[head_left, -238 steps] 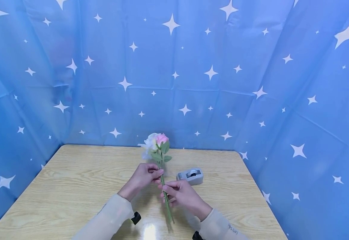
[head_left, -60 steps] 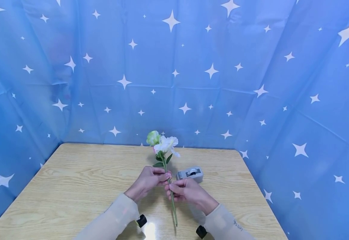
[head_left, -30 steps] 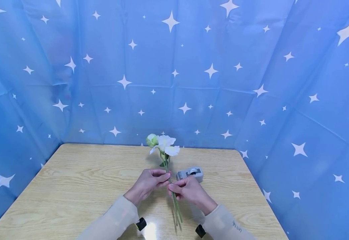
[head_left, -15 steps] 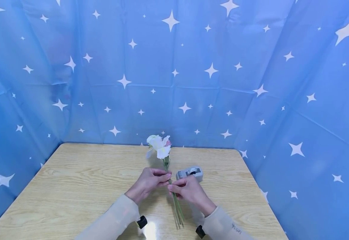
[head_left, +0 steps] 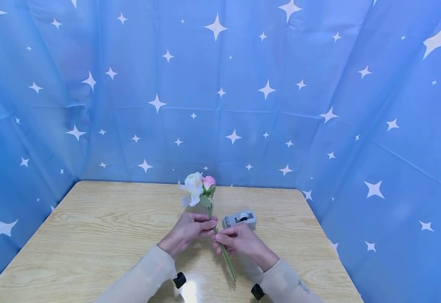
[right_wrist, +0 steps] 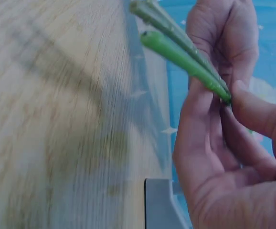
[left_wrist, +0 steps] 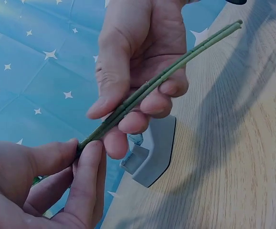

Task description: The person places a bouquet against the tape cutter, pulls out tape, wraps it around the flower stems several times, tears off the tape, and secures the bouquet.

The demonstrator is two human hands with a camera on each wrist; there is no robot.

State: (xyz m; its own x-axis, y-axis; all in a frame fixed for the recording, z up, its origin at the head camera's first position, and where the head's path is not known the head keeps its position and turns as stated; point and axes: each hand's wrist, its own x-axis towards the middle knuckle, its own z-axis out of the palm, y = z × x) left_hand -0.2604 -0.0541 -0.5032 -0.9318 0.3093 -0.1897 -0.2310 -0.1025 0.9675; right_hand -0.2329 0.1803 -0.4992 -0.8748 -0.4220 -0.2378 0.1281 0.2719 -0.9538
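A small bunch of flowers is held slantwise over the table, with a white bloom (head_left: 193, 185) and a pink bloom (head_left: 208, 182) at its upper end. Just under the leaves (head_left: 206, 201), my left hand (head_left: 191, 229) pinches the green stems (left_wrist: 162, 76) between thumb and fingers. My right hand (head_left: 243, 244) grips the same stems slightly lower, its thumb against them and its fingers curled beneath. Past the right hand, the stem ends (right_wrist: 176, 52) stick out free. In the right wrist view the blooms are mostly hidden behind the hands.
A grey tape dispenser (head_left: 240, 219) stands on the wooden table (head_left: 102, 235), just behind my right hand. Blue curtain (head_left: 220, 84) with white stars surrounds the table's back and sides.
Between my fingers the bunch has turned: the white bloom has swung left and the pink one has come into view on the right. Both hands stay nearly in place.
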